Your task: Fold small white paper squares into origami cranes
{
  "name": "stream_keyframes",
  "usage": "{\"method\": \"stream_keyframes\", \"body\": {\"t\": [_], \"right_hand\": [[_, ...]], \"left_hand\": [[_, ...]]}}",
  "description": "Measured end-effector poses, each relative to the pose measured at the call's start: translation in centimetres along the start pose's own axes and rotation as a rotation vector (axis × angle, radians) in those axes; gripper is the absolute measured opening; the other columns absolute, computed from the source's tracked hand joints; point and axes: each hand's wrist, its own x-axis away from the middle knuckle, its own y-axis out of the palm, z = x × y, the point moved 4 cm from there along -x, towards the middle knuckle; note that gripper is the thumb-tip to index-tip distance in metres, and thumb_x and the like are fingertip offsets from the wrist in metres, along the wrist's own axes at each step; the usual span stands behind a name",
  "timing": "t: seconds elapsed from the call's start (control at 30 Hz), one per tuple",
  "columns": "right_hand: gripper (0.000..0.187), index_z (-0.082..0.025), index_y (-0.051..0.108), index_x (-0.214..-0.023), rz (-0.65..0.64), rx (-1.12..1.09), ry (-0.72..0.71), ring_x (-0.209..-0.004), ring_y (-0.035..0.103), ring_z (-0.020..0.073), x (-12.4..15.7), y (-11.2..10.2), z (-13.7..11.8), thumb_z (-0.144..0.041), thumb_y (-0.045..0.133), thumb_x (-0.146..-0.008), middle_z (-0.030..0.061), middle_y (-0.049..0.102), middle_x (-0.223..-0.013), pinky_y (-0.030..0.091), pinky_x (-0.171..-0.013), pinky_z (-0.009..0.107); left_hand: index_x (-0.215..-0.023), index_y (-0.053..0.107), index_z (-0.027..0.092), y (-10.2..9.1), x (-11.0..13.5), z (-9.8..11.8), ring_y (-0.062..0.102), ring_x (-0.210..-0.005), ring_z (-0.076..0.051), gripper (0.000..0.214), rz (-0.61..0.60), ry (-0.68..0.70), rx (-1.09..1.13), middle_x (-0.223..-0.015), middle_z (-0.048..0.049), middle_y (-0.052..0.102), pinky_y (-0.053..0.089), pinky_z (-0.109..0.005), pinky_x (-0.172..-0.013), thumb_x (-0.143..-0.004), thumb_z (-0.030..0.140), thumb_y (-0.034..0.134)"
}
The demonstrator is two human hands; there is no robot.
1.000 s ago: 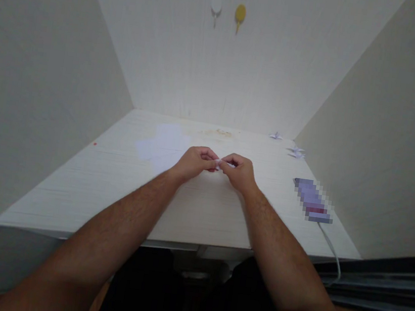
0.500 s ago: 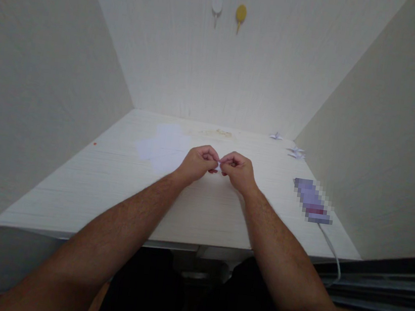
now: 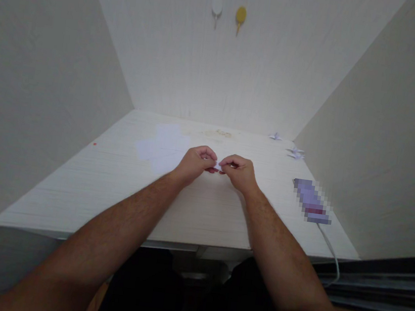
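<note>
Between my fingertips is a small folded piece of white paper [image 3: 217, 166], mostly covered by the fingers. My left hand [image 3: 198, 161] pinches its left side, thumb against the curled fingers. From the right, my right hand [image 3: 239, 171] grips the other side between thumb and index finger. Both hands are close together over the middle of the white desk [image 3: 199, 215]. Left of my left hand lie several loose sheets of white paper [image 3: 165, 145], overlapping on the desk.
Folded paper cranes [image 3: 295, 154] sit at the back right, with another paper crane [image 3: 275, 136] behind them. A blurred-out phone [image 3: 310, 200] lies at the right, its cable [image 3: 329, 241] running over the front edge. Walls enclose three sides; two hooks [image 3: 241, 14] hang on the back one.
My fingertips have moved slightly apart, and more of the small paper shows between them. My right hand has shifted down a little. The things on the desk stay put.
</note>
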Motion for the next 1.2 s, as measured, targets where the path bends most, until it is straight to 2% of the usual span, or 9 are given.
{"method": "stream_keyframes", "body": {"t": [0.13,0.3,0.57,0.7,0.83,1.0,1.07,1.2], "right_hand": [[0.014,-0.019,0.072,-0.071,0.021,0.036,-0.021,-0.056,0.064,0.0134,0.1,-0.1,-0.1,-0.018,0.059,-0.067,0.0000,0.068,-0.063,0.050,-0.055,0.026],[0.014,-0.020,0.072,-0.071,0.015,0.077,-0.046,-0.064,0.064,0.0137,0.1,0.0,-0.4,-0.020,0.059,-0.068,0.0016,0.071,-0.071,0.052,-0.061,0.027],[0.016,-0.017,0.063,-0.067,0.002,-0.017,0.182,-0.051,0.057,0.0115,0.0,0.5,0.5,-0.033,0.066,-0.068,-0.0017,0.062,-0.057,0.050,-0.050,0.025],[0.013,-0.017,0.061,-0.065,-0.066,0.056,0.167,-0.049,0.054,0.0104,0.1,0.7,0.6,-0.030,0.065,-0.069,-0.0027,0.059,-0.054,0.048,-0.047,0.024],[0.013,-0.017,0.059,-0.066,-0.076,0.072,0.150,-0.048,0.053,0.0101,0.2,0.9,0.1,-0.029,0.062,-0.071,-0.0031,0.057,-0.054,0.046,-0.045,0.022],[0.016,-0.018,0.057,-0.067,0.061,-0.095,0.238,-0.049,0.053,0.0099,0.1,0.6,-0.2,-0.033,0.062,-0.070,-0.0035,0.058,-0.057,0.051,-0.046,0.024],[0.016,-0.019,0.057,-0.070,0.096,-0.137,0.239,-0.049,0.054,0.0102,0.0,0.5,-0.2,-0.034,0.062,-0.070,-0.0041,0.058,-0.057,0.052,-0.047,0.025],[0.015,-0.021,0.057,-0.077,0.085,-0.125,0.182,-0.048,0.053,0.0106,0.0,0.5,0.0,-0.033,0.063,-0.071,-0.0059,0.055,-0.055,0.049,-0.048,0.024]], "left_hand": [[-0.072,0.060,0.013,-0.1,0.0,0.2,0.064,-0.051,-0.012,0.017,0.011,0.004,-0.019,-0.058,0.0013,0.062,0.054,-0.024,-0.054,-0.061,0.015,0.073],[-0.074,0.061,0.014,-0.3,0.1,0.6,0.063,-0.051,-0.012,0.018,0.031,0.051,-0.161,-0.060,0.0003,0.063,0.051,-0.023,-0.051,-0.064,0.020,0.074],[-0.080,0.065,0.016,-0.4,0.0,0.9,0.059,-0.056,-0.010,0.012,-0.003,0.202,-0.391,-0.069,0.0010,0.066,0.044,-0.020,-0.052,-0.068,0.018,0.066],[-0.083,0.066,0.016,-0.2,0.1,0.9,0.052,-0.052,-0.007,0.016,-0.027,0.234,-0.450,-0.066,0.0024,0.064,0.038,-0.019,-0.050,-0.067,0.014,0.064],[-0.084,0.063,0.016,-0.1,0.0,0.8,0.055,-0.052,-0.008,0.018,-0.032,0.177,-0.370,-0.064,0.0024,0.064,0.040,-0.019,-0.050,-0.066,0.014,0.065],[-0.101,0.056,0.016,0.1,0.2,0.6,0.067,-0.065,-0.015,0.037,-0.042,-0.017,0.012,-0.073,-0.0014,0.068,0.053,-0.027,-0.059,-0.067,0.022,0.070],[-0.095,0.056,0.014,0.3,0.3,0.5,0.070,-0.068,-0.018,0.036,-0.057,-0.068,0.071,-0.074,-0.0038,0.069,0.054,-0.029,-0.062,-0.064,0.021,0.073],[-0.075,0.058,0.013,0.2,0.1,0.1,0.068,-0.061,-0.016,0.022,-0.012,-0.067,-0.034,-0.065,-0.0052,0.067,0.052,-0.026,-0.057,-0.062,0.021,0.074]]}}
